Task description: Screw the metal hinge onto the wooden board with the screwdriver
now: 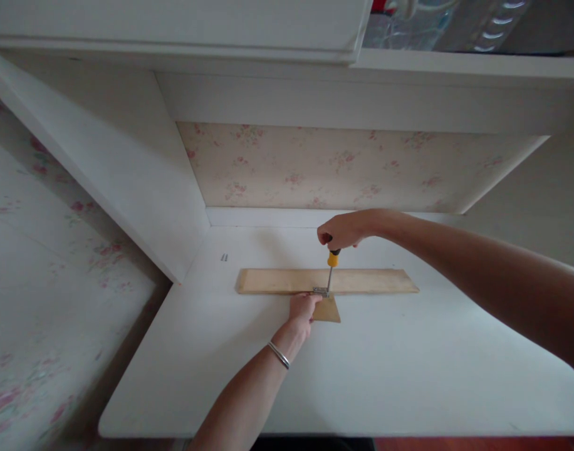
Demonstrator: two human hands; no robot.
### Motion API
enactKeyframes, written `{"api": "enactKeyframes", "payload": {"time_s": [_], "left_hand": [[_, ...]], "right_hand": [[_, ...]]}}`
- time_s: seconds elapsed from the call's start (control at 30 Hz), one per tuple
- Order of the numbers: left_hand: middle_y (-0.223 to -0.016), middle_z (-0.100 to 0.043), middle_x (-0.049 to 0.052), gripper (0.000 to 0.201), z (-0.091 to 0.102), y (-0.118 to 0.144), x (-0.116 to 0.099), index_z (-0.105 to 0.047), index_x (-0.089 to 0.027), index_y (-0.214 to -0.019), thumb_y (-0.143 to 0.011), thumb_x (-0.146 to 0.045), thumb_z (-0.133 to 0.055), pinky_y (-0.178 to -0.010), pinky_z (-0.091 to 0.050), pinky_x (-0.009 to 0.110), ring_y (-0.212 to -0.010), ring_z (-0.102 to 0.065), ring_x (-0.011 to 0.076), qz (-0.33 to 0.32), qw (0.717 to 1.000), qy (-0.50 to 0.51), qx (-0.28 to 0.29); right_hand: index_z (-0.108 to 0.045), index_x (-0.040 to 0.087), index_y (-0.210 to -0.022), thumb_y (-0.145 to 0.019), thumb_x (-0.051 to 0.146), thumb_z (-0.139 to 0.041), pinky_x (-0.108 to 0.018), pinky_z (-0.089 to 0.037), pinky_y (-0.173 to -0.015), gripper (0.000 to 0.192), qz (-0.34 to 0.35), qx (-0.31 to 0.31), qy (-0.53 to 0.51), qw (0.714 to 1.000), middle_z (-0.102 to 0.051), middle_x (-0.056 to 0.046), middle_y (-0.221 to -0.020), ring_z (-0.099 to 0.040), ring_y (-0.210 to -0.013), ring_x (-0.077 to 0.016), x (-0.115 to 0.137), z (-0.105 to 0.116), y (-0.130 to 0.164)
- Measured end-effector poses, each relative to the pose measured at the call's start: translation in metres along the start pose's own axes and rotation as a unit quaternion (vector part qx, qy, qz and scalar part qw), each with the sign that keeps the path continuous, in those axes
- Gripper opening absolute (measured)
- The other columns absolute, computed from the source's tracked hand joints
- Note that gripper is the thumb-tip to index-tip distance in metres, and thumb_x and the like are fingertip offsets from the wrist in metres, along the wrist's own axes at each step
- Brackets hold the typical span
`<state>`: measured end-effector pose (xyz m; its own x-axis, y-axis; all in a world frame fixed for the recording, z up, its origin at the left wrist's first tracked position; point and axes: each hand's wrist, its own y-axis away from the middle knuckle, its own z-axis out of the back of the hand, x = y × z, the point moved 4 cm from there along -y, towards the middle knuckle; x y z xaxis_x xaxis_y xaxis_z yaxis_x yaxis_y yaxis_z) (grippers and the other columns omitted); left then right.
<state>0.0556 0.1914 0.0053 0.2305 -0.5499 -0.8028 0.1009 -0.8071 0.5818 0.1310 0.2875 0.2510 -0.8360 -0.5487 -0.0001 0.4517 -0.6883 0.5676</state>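
two hands: both are seen at work over a white desk (409, 376), the left reaching from below, the right from the right side.
right hand (342, 230): its grip is closed around the top of a screwdriver (332, 266) with a yellow and black handle; the tool is held upright, its tip set down at a small metal hinge (321, 291).
left hand (303, 308): laid flat and pressed on a small wooden piece (329, 311), beside the hinge; nothing is clasped, so the grip is best called open and pressing. a metal bangle (279, 354) is worn at the wrist.
long wooden board (362, 280): laid flat across the desk, near the back, with the small piece touching its near edge at about the middle.
hinge: seated over the joint between board and small piece; its screws are too small to be made out.
loose bits (224, 257): two small dark items, perhaps screws, are lying on the desk well to the left of the board.
surroundings: a white side panel (103, 169) and floral wallpaper (338, 166) are seen behind the desk.
risk, slipping tip: if the shaft is tilted, the tip could be thrown out of the screw head and driven toward the left fingers, which are held just beside it.
risk, shifting wood: nothing is clamped, so the small piece could be turned under the twist and the hinge set crooked.
risk, splitting: the thin small piece could be cracked if too much force is applied.
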Motion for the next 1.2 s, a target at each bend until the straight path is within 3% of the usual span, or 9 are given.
{"api": "enactKeyframes", "payload": {"time_s": [0.1,0.3,0.4,0.53,0.67,0.77,0.93,1.07,1.2], "left_hand": [[-0.052,-0.05,-0.002,0.011,0.0,0.0,0.0,-0.057,-0.016,-0.057,-0.059,-0.017,-0.067,-0.043,-0.015,0.025,-0.045,-0.03,0.0075,0.009,1.0,-0.007,-0.004],[-0.053,-0.051,-0.003,0.013,0.0,0.002,0.0,-0.057,-0.016,-0.057,-0.057,-0.019,-0.069,-0.042,-0.017,0.023,-0.044,-0.032,0.0069,0.017,1.0,-0.004,0.002],[-0.051,-0.049,-0.004,0.013,0.0,0.001,-0.001,-0.057,-0.016,-0.056,-0.057,-0.019,-0.07,-0.042,-0.016,0.022,-0.042,-0.03,0.006,0.02,1.0,-0.004,0.001],[-0.051,-0.05,-0.004,0.011,0.0,0.001,0.0,-0.059,-0.016,-0.058,-0.056,-0.019,-0.07,-0.042,-0.017,0.022,-0.043,-0.032,0.0064,0.02,1.0,-0.003,-0.001],[-0.053,-0.053,-0.003,0.011,0.0,0.0,0.0,-0.06,-0.016,-0.058,-0.056,-0.02,-0.07,-0.042,-0.017,0.022,-0.044,-0.035,0.0067,0.015,1.0,0.0,0.002],[-0.055,-0.054,-0.003,0.011,0.0,-0.001,0.001,-0.06,-0.016,-0.058,-0.056,-0.019,-0.071,-0.042,-0.017,0.022,-0.044,-0.036,0.0066,0.014,1.0,-0.001,0.002],[-0.054,-0.052,-0.003,0.011,-0.001,-0.004,0.004,-0.059,-0.016,-0.057,-0.056,-0.019,-0.07,-0.041,-0.017,0.022,-0.042,-0.033,0.006,0.014,1.0,-0.004,0.0],[-0.055,-0.054,-0.003,0.011,0.0,-0.006,0.007,-0.061,-0.016,-0.06,-0.056,-0.02,-0.07,-0.041,-0.017,0.022,-0.043,-0.035,0.0065,0.013,1.0,-0.006,0.001],[-0.056,-0.055,-0.003,0.012,0.0,-0.007,0.007,-0.062,-0.016,-0.063,-0.056,-0.02,-0.07,-0.041,-0.018,0.021,-0.043,-0.034,0.006,0.014,1.0,-0.006,-0.001]], "right_hand": [[-0.054,0.018,-0.117,-0.067,0.031,-0.069,-0.028,-0.042,-0.058,0.054,0.002,0.006,-0.006,1.0,-0.065,-0.008,-0.09,-0.06,-0.069,-0.0191,0.003,0.001,0.002],[-0.059,0.015,-0.11,-0.078,0.037,-0.056,-0.029,-0.041,-0.055,0.039,-0.026,0.027,-0.019,0.999,-0.065,-0.009,-0.078,-0.059,-0.058,-0.0174,-0.005,-0.002,0.0],[-0.044,0.021,-0.13,-0.063,0.028,-0.07,-0.027,-0.041,-0.057,0.072,0.022,-0.001,-0.024,0.999,-0.065,-0.008,-0.096,-0.061,-0.067,-0.0184,-0.004,-0.001,-0.002],[-0.061,0.01,-0.105,-0.082,0.053,-0.049,-0.03,-0.041,-0.057,0.05,-0.06,0.036,-0.021,0.997,-0.065,-0.01,-0.072,-0.06,-0.059,-0.0193,-0.007,-0.001,-0.001],[-0.064,0.015,-0.095,-0.078,0.036,-0.055,-0.029,-0.04,-0.058,0.028,-0.008,-0.004,0.005,1.0,-0.067,-0.009,-0.081,-0.061,-0.065,-0.0186,-0.001,0.004,0.0],[-0.058,0.018,-0.115,-0.066,0.03,-0.068,-0.028,-0.041,-0.058,0.051,0.0,-0.016,-0.013,1.0,-0.067,-0.009,-0.095,-0.062,-0.071,-0.0196,-0.001,0.004,-0.001],[-0.067,0.009,-0.085,-0.083,0.05,-0.046,-0.031,-0.041,-0.056,0.045,-0.089,0.041,0.001,0.995,-0.064,-0.01,-0.065,-0.06,-0.057,-0.0197,-0.009,0.0,0.0],[-0.062,0.017,-0.105,-0.064,0.024,-0.068,-0.027,-0.039,-0.056,0.042,-0.009,0.004,0.029,1.0,-0.067,-0.007,-0.088,-0.062,-0.071,-0.0196,-0.003,0.002,0.003],[-0.062,0.011,-0.103,-0.075,0.046,-0.06,-0.03,-0.041,-0.057,0.044,-0.081,0.034,-0.01,0.996,-0.066,-0.009,-0.078,-0.061,-0.061,-0.0193,-0.01,-0.001,0.002]]}}
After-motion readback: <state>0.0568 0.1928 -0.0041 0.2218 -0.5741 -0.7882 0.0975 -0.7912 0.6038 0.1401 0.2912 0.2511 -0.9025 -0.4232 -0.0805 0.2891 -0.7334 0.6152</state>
